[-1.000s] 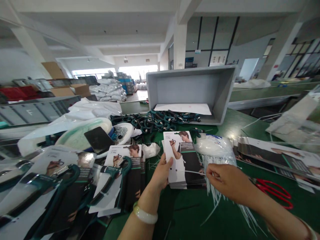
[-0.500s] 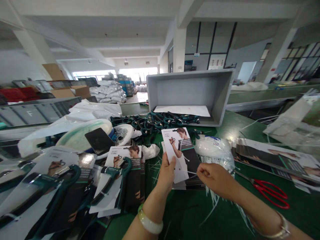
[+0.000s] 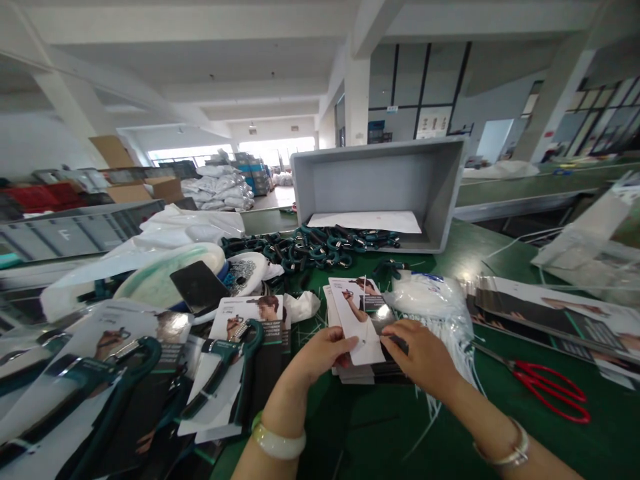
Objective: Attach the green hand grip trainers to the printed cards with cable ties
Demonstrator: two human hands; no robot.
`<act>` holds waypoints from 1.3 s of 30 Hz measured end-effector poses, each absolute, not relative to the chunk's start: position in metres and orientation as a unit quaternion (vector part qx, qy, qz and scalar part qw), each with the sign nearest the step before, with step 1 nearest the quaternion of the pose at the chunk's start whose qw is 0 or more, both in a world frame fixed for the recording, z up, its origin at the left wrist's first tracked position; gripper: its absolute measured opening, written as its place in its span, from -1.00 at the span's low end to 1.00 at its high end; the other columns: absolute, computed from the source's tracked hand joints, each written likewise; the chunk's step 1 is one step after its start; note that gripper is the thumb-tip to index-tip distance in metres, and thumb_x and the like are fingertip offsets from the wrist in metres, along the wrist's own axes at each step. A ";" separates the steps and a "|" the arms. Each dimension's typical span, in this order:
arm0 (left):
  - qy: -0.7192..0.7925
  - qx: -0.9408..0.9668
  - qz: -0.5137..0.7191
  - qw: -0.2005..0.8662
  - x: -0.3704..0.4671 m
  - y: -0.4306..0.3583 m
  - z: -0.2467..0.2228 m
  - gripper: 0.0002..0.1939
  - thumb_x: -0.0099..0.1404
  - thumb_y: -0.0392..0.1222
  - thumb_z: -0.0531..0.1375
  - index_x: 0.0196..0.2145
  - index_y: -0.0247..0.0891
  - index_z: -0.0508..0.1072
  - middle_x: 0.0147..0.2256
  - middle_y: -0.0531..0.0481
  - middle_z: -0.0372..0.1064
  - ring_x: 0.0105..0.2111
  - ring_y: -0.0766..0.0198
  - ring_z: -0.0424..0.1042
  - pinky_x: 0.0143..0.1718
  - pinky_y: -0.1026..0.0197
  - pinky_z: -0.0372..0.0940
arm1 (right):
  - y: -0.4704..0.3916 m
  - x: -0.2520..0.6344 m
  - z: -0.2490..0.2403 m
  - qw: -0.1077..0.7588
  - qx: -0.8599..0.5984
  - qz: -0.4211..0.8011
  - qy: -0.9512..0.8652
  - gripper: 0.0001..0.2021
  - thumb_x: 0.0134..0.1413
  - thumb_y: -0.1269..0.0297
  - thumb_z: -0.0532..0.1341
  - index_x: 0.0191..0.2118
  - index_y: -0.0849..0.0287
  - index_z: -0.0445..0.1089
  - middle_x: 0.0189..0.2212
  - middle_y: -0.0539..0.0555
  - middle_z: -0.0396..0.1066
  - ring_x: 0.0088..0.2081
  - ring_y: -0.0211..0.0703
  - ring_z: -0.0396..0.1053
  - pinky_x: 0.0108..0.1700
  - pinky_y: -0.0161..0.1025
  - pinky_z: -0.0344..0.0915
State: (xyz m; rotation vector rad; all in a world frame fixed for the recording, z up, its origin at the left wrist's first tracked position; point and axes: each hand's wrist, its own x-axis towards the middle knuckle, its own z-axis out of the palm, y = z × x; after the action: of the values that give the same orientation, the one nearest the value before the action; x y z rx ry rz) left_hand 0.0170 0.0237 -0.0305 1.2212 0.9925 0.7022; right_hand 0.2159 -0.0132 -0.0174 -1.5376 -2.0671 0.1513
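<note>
A printed packaging card (image 3: 361, 328) is held over a stack of similar cards (image 3: 357, 375). My left hand (image 3: 323, 357) is closed on the card's lower left edge, thumb on top. My right hand (image 3: 423, 353) is closed at its right edge; whether a cable tie is also between those fingers I cannot tell. A thin white tie stands up from the card's face. Beside my right hand lies a bag of white cable ties (image 3: 425, 297), its loose ends spilling towards me. To the left, a hand grip strengthener (image 3: 227, 357) lies on its own card.
Red-handled scissors (image 3: 550, 387) and fanned card stacks (image 3: 545, 317) lie at the right. Behind are piled hand grips (image 3: 310, 247) before a tipped grey bin (image 3: 375, 180). More carded grips (image 3: 100, 380) fill the left, near a white tub of small metal parts (image 3: 245, 272).
The card has been lowered towards the stack and tilted flatter. My left hand has shifted down its edge. My right hand has come left onto the card's right edge.
</note>
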 end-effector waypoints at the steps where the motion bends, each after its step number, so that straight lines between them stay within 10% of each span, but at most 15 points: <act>1: 0.443 0.543 0.307 0.644 0.018 0.024 -0.031 -0.69 -0.01 0.00 0.27 -0.53 -0.34 0.38 -0.64 0.07 0.30 -0.68 0.45 0.23 -0.63 0.38 0.03 | -0.019 0.213 -0.019 0.273 -0.565 -0.013 -0.779 -0.75 0.07 0.21 0.07 -0.24 0.16 0.44 -0.20 0.16 0.42 -0.16 -0.01 0.34 -0.12 -0.04 0.23; 11: 0.335 0.629 0.270 0.647 0.004 0.015 -0.006 -0.67 0.07 -0.02 0.24 -0.27 -0.31 0.48 -0.38 -0.05 0.42 -0.50 0.39 0.32 -0.51 0.37 0.22 | -0.037 0.199 -0.032 0.293 -0.550 -0.158 -0.766 -0.75 0.02 0.39 0.12 -0.16 0.09 0.40 -0.22 0.07 0.47 0.04 0.13 0.22 0.10 0.35 -0.61; 19: 0.356 0.505 0.486 0.618 0.036 0.014 -0.021 -0.70 -0.05 -0.04 0.33 -0.41 -0.31 0.50 -0.42 -0.04 0.44 -0.49 0.36 0.35 -0.46 0.33 0.27 | -0.028 0.217 -0.040 0.381 -0.506 -0.110 -0.766 -0.71 0.15 0.23 0.05 -0.09 0.21 0.38 -0.23 0.20 0.44 -0.20 -0.05 0.38 -0.14 -0.06 0.30; 39: 0.354 0.416 0.448 0.708 0.068 0.004 -0.015 -0.58 -0.14 0.08 0.33 -0.47 -0.34 0.38 -0.62 0.12 0.28 -0.71 0.52 0.19 -0.68 0.40 0.16 | -0.029 0.226 -0.034 0.479 -0.504 0.037 -0.718 -0.73 0.12 0.16 0.09 -0.13 0.12 0.40 -0.26 0.12 0.42 -0.21 -0.11 0.39 -0.17 -0.17 0.37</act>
State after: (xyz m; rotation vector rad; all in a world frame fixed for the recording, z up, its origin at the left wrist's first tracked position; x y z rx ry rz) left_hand 0.0676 0.0043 -0.0154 0.9236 0.7861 0.9949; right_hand 0.2264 -0.0289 -0.0344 -1.2297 -1.7526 0.0914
